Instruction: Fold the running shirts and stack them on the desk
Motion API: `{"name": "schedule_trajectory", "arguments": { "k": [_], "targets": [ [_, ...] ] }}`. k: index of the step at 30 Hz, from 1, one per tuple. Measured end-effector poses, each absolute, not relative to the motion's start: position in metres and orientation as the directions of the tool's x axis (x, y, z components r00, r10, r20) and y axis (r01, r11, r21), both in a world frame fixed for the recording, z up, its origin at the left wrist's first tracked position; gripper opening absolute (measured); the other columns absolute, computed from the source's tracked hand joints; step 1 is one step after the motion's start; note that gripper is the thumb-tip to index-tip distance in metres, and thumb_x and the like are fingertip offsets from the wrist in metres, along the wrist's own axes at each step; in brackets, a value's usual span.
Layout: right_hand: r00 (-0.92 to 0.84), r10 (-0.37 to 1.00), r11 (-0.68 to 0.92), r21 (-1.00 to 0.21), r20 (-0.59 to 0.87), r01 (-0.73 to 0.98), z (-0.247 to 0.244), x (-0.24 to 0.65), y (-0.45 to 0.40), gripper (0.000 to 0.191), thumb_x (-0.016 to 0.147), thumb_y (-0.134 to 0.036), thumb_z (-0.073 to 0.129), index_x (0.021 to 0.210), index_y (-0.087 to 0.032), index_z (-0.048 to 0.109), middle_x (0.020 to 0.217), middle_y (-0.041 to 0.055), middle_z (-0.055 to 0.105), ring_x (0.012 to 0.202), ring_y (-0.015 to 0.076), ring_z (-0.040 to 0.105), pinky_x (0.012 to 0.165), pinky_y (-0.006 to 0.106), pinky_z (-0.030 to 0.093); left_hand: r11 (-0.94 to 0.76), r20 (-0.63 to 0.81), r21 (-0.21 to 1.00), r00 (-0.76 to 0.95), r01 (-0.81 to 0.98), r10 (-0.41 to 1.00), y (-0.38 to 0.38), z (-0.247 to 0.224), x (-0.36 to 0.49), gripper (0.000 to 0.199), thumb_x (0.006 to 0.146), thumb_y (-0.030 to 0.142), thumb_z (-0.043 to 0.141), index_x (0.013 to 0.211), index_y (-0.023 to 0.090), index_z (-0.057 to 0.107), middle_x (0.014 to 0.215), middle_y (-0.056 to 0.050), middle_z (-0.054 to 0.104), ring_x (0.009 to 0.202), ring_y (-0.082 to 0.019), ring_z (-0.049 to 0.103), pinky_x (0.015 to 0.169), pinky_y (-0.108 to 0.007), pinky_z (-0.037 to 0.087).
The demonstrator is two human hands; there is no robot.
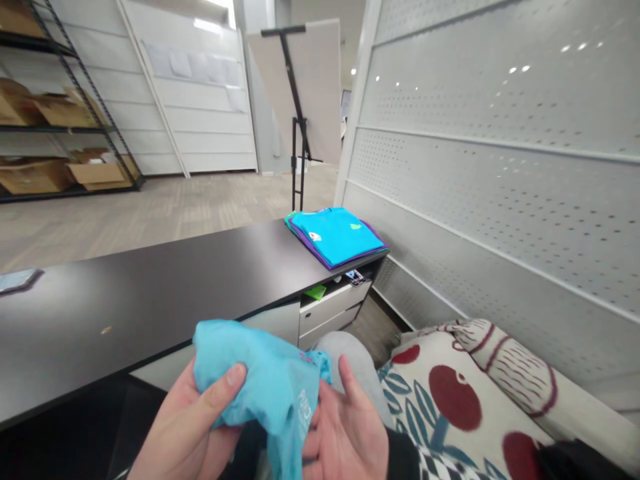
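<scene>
My left hand [200, 413] grips a bulging light blue cloth pouch [250, 367], its thumb pressed on the near side. White and small pink print shows on the fabric, which bunches up at the right end and hangs down below. My right hand [345, 430] is palm up against the pouch's right side, thumb spread away; its fingertips are partly hidden by the cloth. What fills the pouch cannot be seen. Beyond the hands, a folded bright blue shirt [335, 233] tops a small stack with a purple layer at the right end of the dark tabletop [200, 267].
Below the tabletop are white drawers [330, 310] and an open slot with a green item [316, 292]. A patterned blanket [440, 393] lies at right, beside a perforated white panel [490, 167]. A flat grey item [19, 280] rests far left. Shelving with boxes [40, 173] stands behind.
</scene>
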State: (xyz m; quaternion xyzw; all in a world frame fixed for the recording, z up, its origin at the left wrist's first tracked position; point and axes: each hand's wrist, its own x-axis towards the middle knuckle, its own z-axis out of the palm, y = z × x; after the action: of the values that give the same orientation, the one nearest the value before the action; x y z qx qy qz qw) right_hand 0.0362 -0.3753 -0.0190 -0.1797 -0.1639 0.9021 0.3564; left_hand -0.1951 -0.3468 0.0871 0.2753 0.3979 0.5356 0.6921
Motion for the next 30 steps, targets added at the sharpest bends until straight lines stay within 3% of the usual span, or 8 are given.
{"name": "schedule_trajectory", "arguments": {
  "k": [9, 13, 16, 18, 21, 25, 28, 30],
  "targets": [
    [-0.639, 0.709, -0.691, -0.474, -0.298, -0.545, -0.02, 0.016, -0.383, 0.085, 0.101, -0.089, 0.057, 0.154, -0.022, 0.064, 0.103, 0.0113, 0.084, 0.08, 0.0236, 0.081, 0.074, 0.033, 0.065, 0.176, -0.175, 0.863, 0.046, -0.473, 0.983, -0.347, 0.1, -0.183, 0.049, 0.073, 0.048, 0.103, 0.102, 0.018, 0.078, 0.087, -0.009, 0.077, 0.068, -0.024, 0.071, 0.065, -0.037, 0.066],
    [-0.456, 0.858, -0.494, -0.628, -0.237, -0.601, -0.007, 0.029, -0.391, 0.099, 0.103, -0.079, 0.065, 0.181, -0.041, 0.017, 0.123, 0.0116, 0.079, 0.087, 0.0282, 0.084, 0.064, 0.034, 0.064, 0.094, -0.092, 0.863, 0.028, -0.496, 0.995, -0.348, 0.11, -0.18, 0.041, 0.08, 0.047, 0.098, 0.095, 0.017, 0.075, 0.08, -0.008, 0.075, 0.061, -0.02, 0.067, 0.059, -0.034, 0.061],
    [-0.321, 0.945, -0.183, -0.91, -0.059, -0.373, -0.02, 0.041, -0.397, 0.13, 0.092, -0.076, 0.084, 0.182, -0.045, -0.004, 0.136, 0.0131, 0.071, 0.1, 0.0322, 0.082, 0.073, 0.042, 0.067, 0.066, -0.067, 0.864, 0.016, -0.499, 0.998, -0.349, 0.113, -0.18, 0.038, 0.082, 0.046, 0.097, 0.09, 0.017, 0.074, 0.075, -0.006, 0.072, 0.059, -0.019, 0.064, 0.058, -0.031, 0.059],
    [-0.177, 0.966, 0.177, -0.981, 0.188, -0.078, -0.026, 0.045, -0.399, 0.138, 0.08, -0.074, 0.096, 0.184, -0.043, 0.011, 0.149, 0.0154, 0.063, 0.12, 0.0369, 0.076, 0.095, 0.052, 0.067, 0.058, -0.07, 0.865, -0.005, -0.498, 0.998, -0.348, 0.115, -0.179, 0.037, 0.082, 0.045, 0.097, 0.089, 0.018, 0.073, 0.074, -0.005, 0.07, 0.06, -0.018, 0.063, 0.058, -0.03, 0.058],
    [-0.112, 0.846, 0.53, -0.797, 0.521, 0.289, -0.019, 0.038, -0.396, 0.137, 0.071, -0.074, 0.101, 0.181, -0.04, 0.028, 0.174, 0.0178, 0.045, 0.153, 0.0485, 0.056, 0.124, 0.066, 0.052, 0.069, -0.098, 0.868, -0.033, -0.492, 0.995, -0.347, 0.115, -0.175, 0.039, 0.081, 0.045, 0.099, 0.091, 0.017, 0.074, 0.076, -0.004, 0.07, 0.063, -0.017, 0.064, 0.06, -0.03, 0.06],
    [-0.122, 0.803, 0.578, -0.714, 0.583, 0.394, 0.01, 0.019, -0.38, 0.094, 0.088, -0.044, 0.095, 0.168, -0.03, 0.048, 0.175, 0.0182, 0.048, 0.159, 0.0431, 0.052, 0.127, 0.059, 0.052, 0.079, -0.126, 0.871, -0.066, -0.485, 0.99, -0.345, 0.114, -0.171, 0.042, 0.079, 0.045, 0.101, 0.097, 0.017, 0.075, 0.087, -0.007, 0.075, 0.069, -0.019, 0.068, 0.062, -0.03, 0.062],
    [-0.151, 0.819, 0.563, -0.727, 0.553, 0.393, 0.028, 0.02, -0.363, 0.038, 0.1, -0.019, 0.073, 0.137, -0.027, 0.071, 0.146, 0.0124, 0.075, 0.138, 0.0314, 0.071, 0.118, 0.047, 0.059, 0.071, -0.134, 0.873, -0.098, -0.483, 0.986, -0.344, 0.116, -0.175, 0.042, 0.079, 0.042, 0.101, 0.1, 0.017, 0.075, 0.091, -0.007, 0.077, 0.071, -0.018, 0.07, 0.061, -0.028, 0.064],
    [-0.182, 0.838, 0.543, -0.748, 0.515, 0.381, 0.038, 0.031, -0.352, 0.024, 0.103, -0.017, 0.065, 0.124, -0.026, 0.076, 0.125, 0.009, 0.082, 0.117, 0.0265, 0.079, 0.104, 0.04, 0.063, 0.069, -0.151, 0.876, -0.136, -0.476, 0.979, -0.342, 0.119, -0.181, 0.042, 0.079, 0.039, 0.101, 0.105, 0.018, 0.076, 0.096, -0.007, 0.078, 0.076, -0.02, 0.073, 0.063, -0.029, 0.067]
  ]
}}
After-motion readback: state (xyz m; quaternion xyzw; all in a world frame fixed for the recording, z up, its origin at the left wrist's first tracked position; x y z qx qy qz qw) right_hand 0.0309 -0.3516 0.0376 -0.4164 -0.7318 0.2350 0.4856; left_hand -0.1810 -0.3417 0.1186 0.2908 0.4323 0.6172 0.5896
